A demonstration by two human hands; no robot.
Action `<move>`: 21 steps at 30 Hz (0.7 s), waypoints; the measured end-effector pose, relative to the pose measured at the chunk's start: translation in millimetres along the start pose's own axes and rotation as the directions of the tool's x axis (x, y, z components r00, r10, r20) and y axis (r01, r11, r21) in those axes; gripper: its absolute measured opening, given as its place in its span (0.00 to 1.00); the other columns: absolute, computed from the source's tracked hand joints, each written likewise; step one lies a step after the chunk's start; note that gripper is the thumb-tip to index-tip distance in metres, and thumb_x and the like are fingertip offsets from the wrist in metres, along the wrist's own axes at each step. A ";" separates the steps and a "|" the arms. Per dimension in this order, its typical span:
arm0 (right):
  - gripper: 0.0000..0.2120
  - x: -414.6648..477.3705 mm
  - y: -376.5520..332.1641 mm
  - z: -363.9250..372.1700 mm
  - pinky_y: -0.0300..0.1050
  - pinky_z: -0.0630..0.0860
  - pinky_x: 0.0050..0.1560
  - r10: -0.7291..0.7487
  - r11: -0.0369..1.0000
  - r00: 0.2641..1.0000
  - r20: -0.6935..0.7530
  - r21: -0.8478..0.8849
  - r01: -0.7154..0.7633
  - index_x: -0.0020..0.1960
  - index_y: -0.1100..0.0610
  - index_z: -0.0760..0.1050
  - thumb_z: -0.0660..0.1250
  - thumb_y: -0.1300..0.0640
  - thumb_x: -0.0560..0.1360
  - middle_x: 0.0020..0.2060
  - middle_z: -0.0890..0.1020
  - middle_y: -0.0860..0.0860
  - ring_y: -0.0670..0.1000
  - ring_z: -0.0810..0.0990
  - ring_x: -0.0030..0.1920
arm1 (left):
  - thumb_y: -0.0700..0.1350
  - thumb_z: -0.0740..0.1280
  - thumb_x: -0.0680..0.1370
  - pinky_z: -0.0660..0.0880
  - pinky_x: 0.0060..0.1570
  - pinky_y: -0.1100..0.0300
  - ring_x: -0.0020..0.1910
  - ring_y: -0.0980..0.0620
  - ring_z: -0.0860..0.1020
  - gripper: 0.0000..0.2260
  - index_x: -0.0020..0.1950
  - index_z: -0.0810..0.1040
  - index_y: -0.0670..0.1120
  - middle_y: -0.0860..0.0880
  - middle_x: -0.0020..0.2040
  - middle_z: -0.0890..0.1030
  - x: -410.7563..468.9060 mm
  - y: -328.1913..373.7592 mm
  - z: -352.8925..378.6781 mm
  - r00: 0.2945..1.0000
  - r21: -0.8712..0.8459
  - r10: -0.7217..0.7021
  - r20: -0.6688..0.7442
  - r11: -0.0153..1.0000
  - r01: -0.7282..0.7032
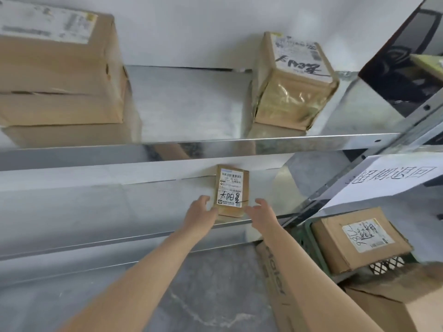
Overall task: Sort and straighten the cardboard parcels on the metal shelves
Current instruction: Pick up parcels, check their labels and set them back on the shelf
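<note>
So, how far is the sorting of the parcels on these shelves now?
Looks done: on the upper shelf the stacked boxes at left and the taped parcel at right sit settled. In hand: the small labelled parcel on the lower shelf; the left hand touches its lower left corner, the right hand is open beside it. Probably left: squaring that parcel, perhaps also the box in the green crate.

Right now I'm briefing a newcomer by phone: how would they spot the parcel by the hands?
On the lower shelf, near its front edge, a parcel lies between the left hand and right hand. Unlike the bulky boxes above, it is small and flat.
</note>
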State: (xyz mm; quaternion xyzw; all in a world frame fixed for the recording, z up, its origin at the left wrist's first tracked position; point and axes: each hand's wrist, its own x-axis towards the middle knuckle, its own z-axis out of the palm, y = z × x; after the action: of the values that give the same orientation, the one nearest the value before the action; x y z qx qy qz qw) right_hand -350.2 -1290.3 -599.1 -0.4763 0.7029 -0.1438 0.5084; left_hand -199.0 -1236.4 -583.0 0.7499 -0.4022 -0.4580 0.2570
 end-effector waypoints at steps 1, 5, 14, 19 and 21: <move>0.29 9.8 3.0 2.7 0.51 0.72 0.64 0.022 1.000 1.000 0.005 -0.001 -0.022 0.76 0.59 0.58 0.64 0.55 0.79 0.70 0.69 0.58 0.57 0.72 0.66 | 0.45 0.61 0.79 0.65 0.52 0.62 0.60 0.48 0.73 0.22 0.73 0.65 0.44 0.45 0.71 0.69 6.3 -0.4 2.9 1.000 -0.002 -0.013 0.016 1.000 0.013; 0.33 46.3 11.4 11.3 0.52 0.72 0.65 0.097 0.995 0.995 0.018 0.026 -0.097 0.77 0.59 0.55 0.65 0.52 0.78 0.70 0.69 0.58 0.56 0.72 0.62 | 0.45 0.60 0.80 0.64 0.48 0.62 0.53 0.50 0.72 0.19 0.71 0.67 0.44 0.46 0.67 0.73 29.8 -2.2 19.6 0.997 -0.030 -0.052 0.051 0.998 0.053; 0.18 73.3 22.9 13.8 0.47 0.71 0.57 0.142 0.961 0.976 0.166 0.213 -0.176 0.67 0.55 0.69 0.57 0.47 0.82 0.57 0.75 0.49 0.51 0.72 0.58 | 0.46 0.65 0.77 0.67 0.47 0.60 0.51 0.52 0.72 0.17 0.65 0.69 0.45 0.50 0.55 0.76 66.3 -10.3 47.8 0.988 -0.231 -0.143 0.052 0.961 0.151; 0.08 72.6 28.5 1.6 0.51 0.73 0.59 0.156 0.863 0.958 0.241 0.439 -0.251 0.55 0.55 0.70 0.61 0.52 0.81 0.52 0.78 0.55 0.54 0.78 0.51 | 0.52 0.66 0.77 0.75 0.54 0.49 0.50 0.47 0.77 0.12 0.49 0.67 0.47 0.45 0.52 0.77 70.2 -17.4 47.1 0.983 -0.360 -0.180 0.020 0.916 0.175; 0.05 68.3 32.0 -5.8 0.52 0.75 0.58 0.109 0.796 0.938 0.329 0.537 -0.280 0.50 0.57 0.69 0.64 0.56 0.80 0.49 0.80 0.56 0.56 0.79 0.49 | 0.53 0.66 0.77 0.75 0.55 0.49 0.49 0.46 0.77 0.12 0.46 0.66 0.48 0.45 0.50 0.77 65.7 -20.9 44.5 0.984 -0.384 -0.180 0.000 0.908 0.166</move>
State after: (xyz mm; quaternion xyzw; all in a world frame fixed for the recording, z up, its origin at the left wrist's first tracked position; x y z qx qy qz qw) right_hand -373.9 -1331.4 -657.9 -0.2399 0.5922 -0.2268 0.7350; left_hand -214.1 -1281.0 -650.3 0.7261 -0.2326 -0.5352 0.3636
